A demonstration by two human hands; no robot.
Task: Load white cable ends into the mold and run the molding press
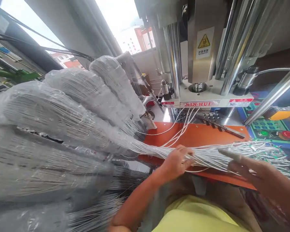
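A thick bundle of white cables (207, 158) lies across the orange work table (157, 130). My left hand (176, 161) rests on the bundle near its middle, with fingers and thumb curled about some of the cables. Farther right, my right hand (251, 169) hovers over or just touches the bundle, its fingers stretched out and slightly blurred. A pale cover is on one fingertip. Whether that hand touches a cable is hard to tell. At the bundle's right end are small green circuit boards (276, 161). A few separate white cables (183, 129) run under the press.
A press (199, 103) with steel columns stands behind the table. A metal bar (222, 127) lies before it. The control panel (273, 132) with green and red buttons is at right. Plastic-wrapped cable bundles (70, 109) hang at left.
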